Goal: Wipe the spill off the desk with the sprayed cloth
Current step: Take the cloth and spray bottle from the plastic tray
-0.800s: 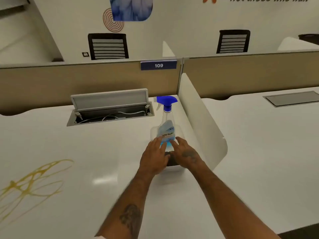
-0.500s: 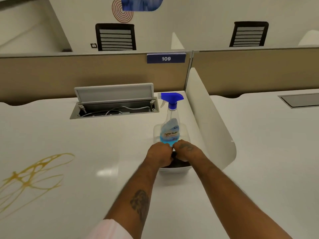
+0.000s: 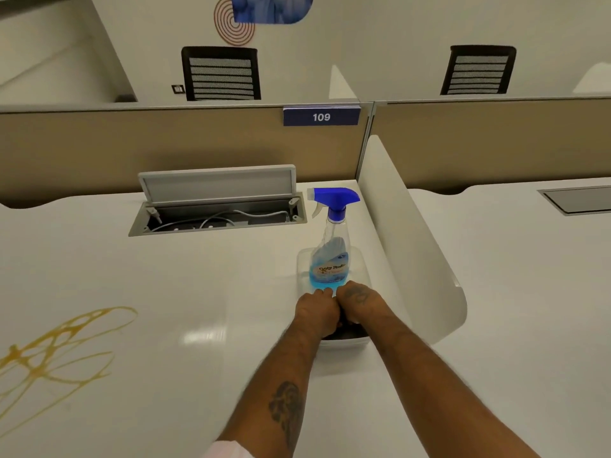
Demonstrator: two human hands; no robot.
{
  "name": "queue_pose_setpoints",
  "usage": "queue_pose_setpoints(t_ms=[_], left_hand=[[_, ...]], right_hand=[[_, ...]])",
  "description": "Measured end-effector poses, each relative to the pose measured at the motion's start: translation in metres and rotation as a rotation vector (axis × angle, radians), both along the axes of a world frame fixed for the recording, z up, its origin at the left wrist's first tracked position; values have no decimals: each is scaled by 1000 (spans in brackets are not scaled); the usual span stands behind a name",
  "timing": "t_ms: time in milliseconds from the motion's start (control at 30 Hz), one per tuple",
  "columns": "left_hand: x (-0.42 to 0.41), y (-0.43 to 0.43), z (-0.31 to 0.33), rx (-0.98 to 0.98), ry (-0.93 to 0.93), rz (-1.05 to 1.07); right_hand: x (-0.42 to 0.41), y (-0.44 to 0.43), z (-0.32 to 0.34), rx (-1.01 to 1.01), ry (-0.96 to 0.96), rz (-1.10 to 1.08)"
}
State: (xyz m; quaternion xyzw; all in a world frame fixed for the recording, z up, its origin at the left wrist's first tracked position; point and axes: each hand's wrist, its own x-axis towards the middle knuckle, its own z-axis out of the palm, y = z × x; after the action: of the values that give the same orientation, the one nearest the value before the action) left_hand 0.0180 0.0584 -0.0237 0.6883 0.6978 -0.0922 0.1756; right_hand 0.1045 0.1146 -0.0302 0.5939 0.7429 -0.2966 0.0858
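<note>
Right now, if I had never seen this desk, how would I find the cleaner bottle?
Start at the blue number plate reading 109 on the tan partition. Below it, right of the open grey cable hatch, a clear tray sits on the white desk. The clear spray bottle stands in it, the only thing with a blue trigger top and blue liquid.

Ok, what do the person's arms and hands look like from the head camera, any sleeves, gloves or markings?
Both hands are bare, no gloves. The left hand has a dark tattoo on its forearm and a pale pink sleeve edge at the frame's bottom. The right hand carries a dark tattoo on its back; no sleeve shows.
</note>
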Motion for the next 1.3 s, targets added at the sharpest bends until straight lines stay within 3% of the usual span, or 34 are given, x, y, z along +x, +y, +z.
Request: queue_pose_setpoints(t_ms=[300, 400, 633, 867, 1033, 1200, 1300], left_hand=[[-20, 1, 21, -3, -388, 96], [-43, -3, 46, 33, -540, 96], [-98, -32, 105, 236, -830, 186], [-167, -79, 164, 394, -1153, 393], [-231, -107, 202, 430, -1669, 423], [-272, -112, 237, 525, -2234, 296], [-282, -109, 263, 553, -2374, 127]], right_hand=[[-5, -1, 69, 214, -299, 353], [-4, 2, 103, 186, -169, 338], [-9, -4, 178, 20, 419, 216], [-80, -21, 233, -16, 803, 226], [-141, -39, 294, -110, 897, 404], [-194, -62, 345, -239, 967, 517], [-219, -77, 363, -344, 1034, 557]])
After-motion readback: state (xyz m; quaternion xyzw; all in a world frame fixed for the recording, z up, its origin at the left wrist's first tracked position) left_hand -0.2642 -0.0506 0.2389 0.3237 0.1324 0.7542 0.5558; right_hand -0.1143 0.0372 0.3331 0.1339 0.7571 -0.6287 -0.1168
